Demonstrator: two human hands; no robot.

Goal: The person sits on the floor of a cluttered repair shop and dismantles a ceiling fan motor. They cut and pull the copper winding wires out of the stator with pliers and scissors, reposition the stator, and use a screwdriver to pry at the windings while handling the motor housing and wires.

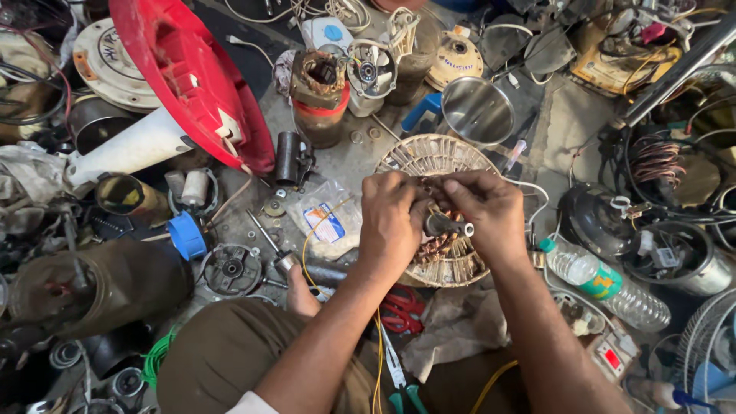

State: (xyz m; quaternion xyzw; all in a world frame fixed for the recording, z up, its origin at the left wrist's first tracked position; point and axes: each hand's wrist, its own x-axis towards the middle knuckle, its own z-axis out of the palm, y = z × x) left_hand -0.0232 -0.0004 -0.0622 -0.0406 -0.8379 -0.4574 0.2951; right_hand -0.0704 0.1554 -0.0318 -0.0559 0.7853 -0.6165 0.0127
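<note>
A round fan stator (429,157) with copper windings and a pale wrapped rim lies tilted in front of me. My left hand (392,222) grips its left side, fingers curled over the windings. My right hand (491,215) rests on its right side, fingertips pinching at the copper coils near the centre. A short dark shaft with a metal tip (448,227) sticks out between the two hands. My knee in brown trousers (230,353) is below.
A red fan base on a white stand (184,84) leans at upper left. A steel bowl (479,111), a plastic water bottle (606,284), red scissors (402,310), a blue cap (186,234), motor parts, a plastic bag (326,222) and tangled wires crowd the floor.
</note>
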